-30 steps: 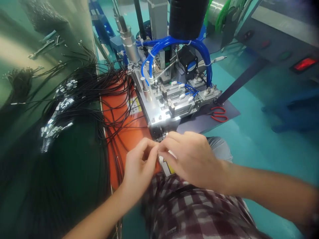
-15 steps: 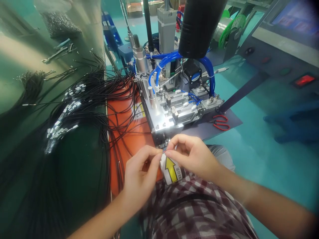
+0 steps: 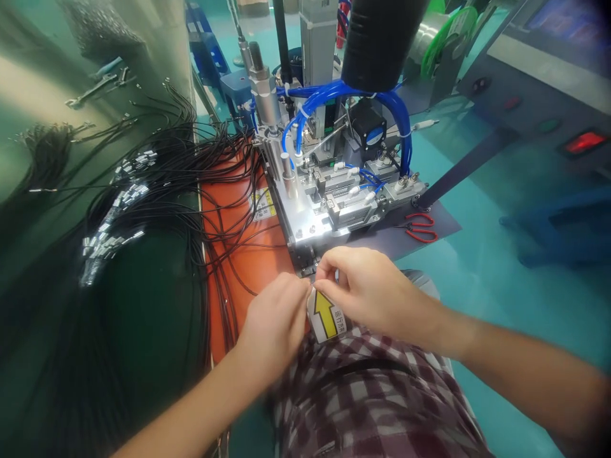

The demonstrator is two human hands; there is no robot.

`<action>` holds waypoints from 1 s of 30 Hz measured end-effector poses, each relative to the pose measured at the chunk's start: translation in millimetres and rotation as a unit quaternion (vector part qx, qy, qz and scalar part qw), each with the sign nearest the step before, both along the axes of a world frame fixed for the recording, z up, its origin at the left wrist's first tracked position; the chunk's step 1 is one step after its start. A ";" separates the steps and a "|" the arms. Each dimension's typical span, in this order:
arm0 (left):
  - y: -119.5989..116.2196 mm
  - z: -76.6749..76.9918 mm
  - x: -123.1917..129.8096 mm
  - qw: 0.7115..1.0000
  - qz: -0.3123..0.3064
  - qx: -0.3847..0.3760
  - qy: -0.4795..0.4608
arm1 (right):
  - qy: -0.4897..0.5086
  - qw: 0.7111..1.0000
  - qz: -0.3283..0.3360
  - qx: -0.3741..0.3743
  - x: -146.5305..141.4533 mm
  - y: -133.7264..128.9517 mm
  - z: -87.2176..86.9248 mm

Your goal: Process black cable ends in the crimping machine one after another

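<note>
Holds left hand [image 3: 277,313] curled beside pinching right hand [image 3: 370,286] near machine [image 3: 301,219], likely for precision; can't tell if on anything.

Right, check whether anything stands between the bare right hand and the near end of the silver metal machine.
Nothing visible stands between the bare right hand and the near end of the silver metal machine, just beyond it. The red-handled metal tool lies off to the right.
</note>
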State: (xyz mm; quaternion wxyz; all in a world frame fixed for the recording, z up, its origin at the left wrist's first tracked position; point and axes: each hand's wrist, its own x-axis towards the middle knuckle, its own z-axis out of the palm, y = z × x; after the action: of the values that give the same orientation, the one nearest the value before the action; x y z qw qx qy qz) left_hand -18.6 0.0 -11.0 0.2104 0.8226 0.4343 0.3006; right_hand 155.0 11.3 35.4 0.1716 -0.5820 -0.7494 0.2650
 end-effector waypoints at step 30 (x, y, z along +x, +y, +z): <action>2.5 11.8 8.7 0.765 0.114 -0.458 -0.438 | 0.415 0.863 -0.144 -0.248 -14.2 -14.0 -26.3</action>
State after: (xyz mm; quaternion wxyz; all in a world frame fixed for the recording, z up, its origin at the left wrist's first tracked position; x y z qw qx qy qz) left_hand -9.9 2.4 0.7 0.6939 0.3517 0.4717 0.4151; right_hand 140.8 -2.7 9.2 0.3532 -0.5426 -0.4264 0.6317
